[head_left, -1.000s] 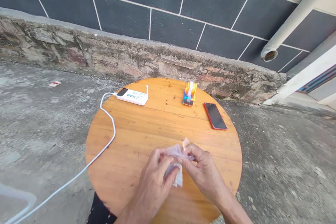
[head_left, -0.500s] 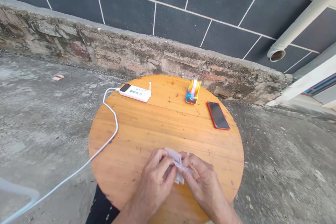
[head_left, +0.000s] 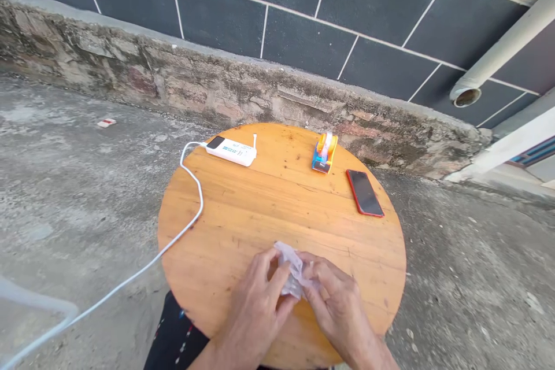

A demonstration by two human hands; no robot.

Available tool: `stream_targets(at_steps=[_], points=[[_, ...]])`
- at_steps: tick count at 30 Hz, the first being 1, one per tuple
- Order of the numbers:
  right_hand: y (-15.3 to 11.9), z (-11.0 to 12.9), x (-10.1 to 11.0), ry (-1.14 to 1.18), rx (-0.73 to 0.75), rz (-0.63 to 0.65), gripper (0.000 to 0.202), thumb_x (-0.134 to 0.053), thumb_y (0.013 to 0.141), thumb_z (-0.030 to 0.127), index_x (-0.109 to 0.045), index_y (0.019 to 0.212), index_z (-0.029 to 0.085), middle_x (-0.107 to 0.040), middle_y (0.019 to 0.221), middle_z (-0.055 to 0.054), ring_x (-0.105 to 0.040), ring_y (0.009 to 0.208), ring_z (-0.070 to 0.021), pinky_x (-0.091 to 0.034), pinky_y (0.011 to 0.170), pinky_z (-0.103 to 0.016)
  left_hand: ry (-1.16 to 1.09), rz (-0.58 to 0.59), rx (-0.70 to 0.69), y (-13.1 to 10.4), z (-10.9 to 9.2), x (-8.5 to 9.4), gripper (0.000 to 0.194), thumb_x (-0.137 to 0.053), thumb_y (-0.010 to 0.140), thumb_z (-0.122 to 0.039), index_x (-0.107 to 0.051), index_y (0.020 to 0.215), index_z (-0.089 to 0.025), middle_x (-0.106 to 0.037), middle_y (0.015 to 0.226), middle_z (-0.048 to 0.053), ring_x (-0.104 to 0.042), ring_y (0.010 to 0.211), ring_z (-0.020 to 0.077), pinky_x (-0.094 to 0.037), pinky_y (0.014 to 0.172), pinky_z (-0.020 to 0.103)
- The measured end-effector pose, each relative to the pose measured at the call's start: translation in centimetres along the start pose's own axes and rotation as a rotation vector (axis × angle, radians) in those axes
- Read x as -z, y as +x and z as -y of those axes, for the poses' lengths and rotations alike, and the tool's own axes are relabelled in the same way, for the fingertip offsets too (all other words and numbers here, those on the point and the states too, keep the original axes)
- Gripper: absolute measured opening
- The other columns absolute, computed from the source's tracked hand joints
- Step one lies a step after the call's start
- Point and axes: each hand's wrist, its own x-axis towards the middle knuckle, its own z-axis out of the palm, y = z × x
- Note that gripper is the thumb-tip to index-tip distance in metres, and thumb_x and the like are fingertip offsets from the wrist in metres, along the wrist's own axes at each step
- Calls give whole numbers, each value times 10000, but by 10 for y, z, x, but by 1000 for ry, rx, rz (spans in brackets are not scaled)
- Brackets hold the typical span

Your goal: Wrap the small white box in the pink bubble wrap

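Observation:
A thin, crumpled, pale lilac plastic bag [head_left: 295,269] is between my two hands, over the near part of the round wooden table [head_left: 260,208]. My left hand [head_left: 262,295] pinches its left side with thumb and fingers. On the other side, my right hand [head_left: 332,295] grips the gathered right end, and the fingertips are partly covered by the folds. The plastic looks see-through and wrinkled; whether anything lies inside it I cannot tell.
A white power bank [head_left: 232,151] with a white cable [head_left: 200,196] lies at the table's back left. A small orange and blue tape dispenser [head_left: 324,153] stands at the back right, near a red-edged phone [head_left: 365,193]. Behind is a stone wall base [head_left: 260,89].
The plastic bag is spread a little more between my hands, and my fingers have shifted slightly on it. The whole view has moved a little, so the table sits slightly further right.

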Motion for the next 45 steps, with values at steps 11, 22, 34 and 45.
stream_targets(at_steps=[11,22,34,45], points=[[8,6,5,69,-116,30,86,-473,921,208,-487,839,229,-651,928,-18,-623,751,-120,-464,681,-199,-66,-50,139,-1,-8,-8,441,-445,734,-18,-516,1131,-199,-510,1152,110,-575,1086,252,-540,880,377],[24,9,0,69,-207,15,93,-514,891,264,-510,811,215,-620,749,12,-554,628,-119,-400,601,-213,-335,6,360,13,-16,11,372,-484,665,-16,-592,975,-191,-533,1045,77,-575,1007,222,-509,859,357],[97,-15,-1,359,-406,242,30,-569,721,181,-551,699,170,-522,630,33,-470,582,-106,-343,520,-207,-488,26,582,51,9,25,352,-576,670,-126,-625,1010,-202,-588,984,34,-598,848,184,-501,757,313],[112,-49,-12,468,-415,236,113,-594,716,236,-506,679,176,-463,610,57,-422,562,-86,-318,496,-190,-437,50,339,62,16,17,248,-479,839,-157,-629,1024,-226,-573,1024,63,-582,958,198,-518,803,326]])
